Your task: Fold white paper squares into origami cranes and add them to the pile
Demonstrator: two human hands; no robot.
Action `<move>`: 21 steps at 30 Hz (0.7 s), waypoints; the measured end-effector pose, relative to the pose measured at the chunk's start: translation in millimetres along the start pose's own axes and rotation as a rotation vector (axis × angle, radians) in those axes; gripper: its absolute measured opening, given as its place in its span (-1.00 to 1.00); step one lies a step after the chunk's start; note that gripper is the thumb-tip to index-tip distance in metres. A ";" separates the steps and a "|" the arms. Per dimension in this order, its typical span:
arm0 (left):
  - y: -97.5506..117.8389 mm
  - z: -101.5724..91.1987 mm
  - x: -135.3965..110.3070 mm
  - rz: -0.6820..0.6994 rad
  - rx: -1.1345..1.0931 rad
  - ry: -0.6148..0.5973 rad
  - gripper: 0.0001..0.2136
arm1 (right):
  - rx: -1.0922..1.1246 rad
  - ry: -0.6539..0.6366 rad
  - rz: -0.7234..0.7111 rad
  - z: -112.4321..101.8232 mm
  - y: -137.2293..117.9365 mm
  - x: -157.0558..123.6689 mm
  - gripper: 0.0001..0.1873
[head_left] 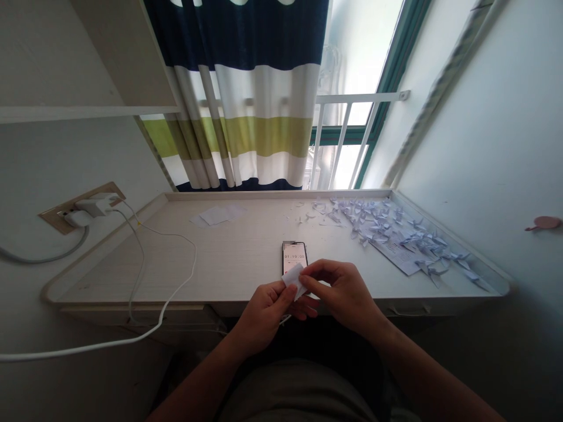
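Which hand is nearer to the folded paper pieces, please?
The right hand: it is to the left of the folded paper pieces, on the near side. The left hand is farther left.

Left hand [268,306] and right hand [343,287] holding paper [291,276], phone [294,252] beyond, curtain [264,94]

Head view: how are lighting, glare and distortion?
Head view: backlit, window glaring near white; head view: left hand and right hand shadowed, lower corners darkest; head view: wide-angle stretch splays the desk sides; head view: folded paper visible, fine creases hard to tell.
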State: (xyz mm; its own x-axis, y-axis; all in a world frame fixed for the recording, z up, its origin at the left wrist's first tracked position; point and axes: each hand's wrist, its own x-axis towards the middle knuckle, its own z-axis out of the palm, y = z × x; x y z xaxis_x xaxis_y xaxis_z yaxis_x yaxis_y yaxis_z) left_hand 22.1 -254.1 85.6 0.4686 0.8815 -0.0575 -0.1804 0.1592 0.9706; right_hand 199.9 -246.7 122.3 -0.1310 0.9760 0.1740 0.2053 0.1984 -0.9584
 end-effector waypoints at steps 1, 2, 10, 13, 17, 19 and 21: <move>0.6 0.2 -0.5 -0.004 0.001 0.002 -0.49 | -0.005 -0.001 -0.003 0.3 0.1 0.0 -0.91; 1.1 0.3 -0.9 -0.006 0.003 0.004 -0.50 | -0.007 -0.005 -0.006 0.7 0.3 0.1 -0.91; -1.7 0.4 -0.9 0.006 -0.022 0.048 -0.58 | 0.203 -0.006 0.035 2.1 8.2 -5.9 -0.69; -1.8 1.4 -1.2 0.013 -0.015 0.042 -0.59 | 0.237 -0.062 0.067 3.1 13.4 -11.4 -0.68; 0.3 4.3 -3.1 0.009 -0.013 0.025 -0.57 | 0.204 -0.033 0.081 4.2 16.2 -15.6 -0.69; 0.8 5.6 -3.9 0.012 -0.014 0.016 -0.58 | 0.184 -0.022 0.071 4.2 14.8 -16.1 -0.68; 0.2 6.2 -4.0 0.013 -0.017 0.009 -0.59 | 0.177 -0.022 0.049 4.2 12.9 -15.9 -0.69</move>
State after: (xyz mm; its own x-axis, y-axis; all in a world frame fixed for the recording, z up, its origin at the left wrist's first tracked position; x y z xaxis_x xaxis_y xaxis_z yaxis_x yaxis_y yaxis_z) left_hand 25.6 -260.3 87.5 0.4586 0.8874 -0.0473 -0.2010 0.1554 0.9672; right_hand 200.5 -260.1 106.2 -0.1464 0.9815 0.1231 0.0381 0.1300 -0.9908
